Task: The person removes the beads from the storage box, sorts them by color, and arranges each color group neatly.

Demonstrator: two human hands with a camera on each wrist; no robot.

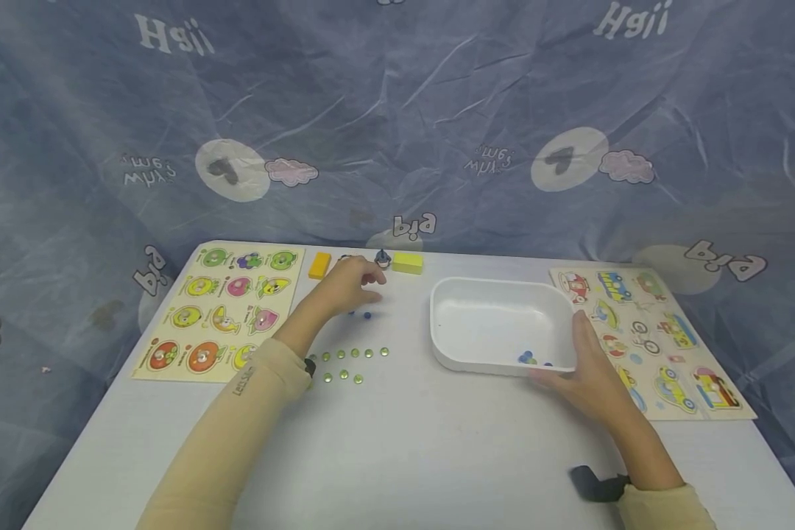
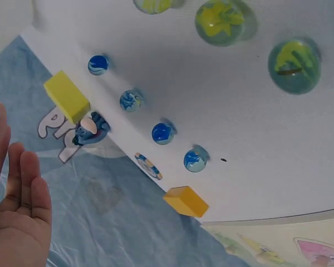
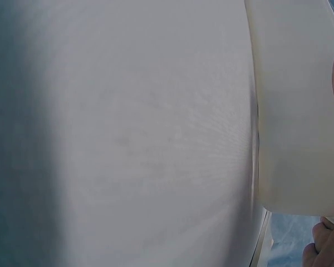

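My left hand [image 1: 351,285] hovers over the back of the table, fingers loosely bent with nothing in them. Below it lie blue marbles [image 1: 367,315]; the left wrist view has several of these blue swirled marbles [image 2: 163,133] in a line, with the left hand [image 2: 19,222] off to the side. Glass marbles with yellow-green swirls [image 1: 344,374] form two rows nearer the front. At the right, my right hand [image 1: 589,375] grips the end of a white plastic bin [image 1: 477,366], thumb on the front wall. Several marbles [image 1: 526,358] sit in its front right corner.
A fruit puzzle board [image 1: 192,294] lies at left, a vehicle puzzle board [image 1: 649,353] at right, partly behind the right hand. Along the back edge stand an orange block [image 1: 319,265], a small blue figurine [image 1: 383,259] and a yellow block [image 1: 407,263]. A patterned cloth hangs behind.
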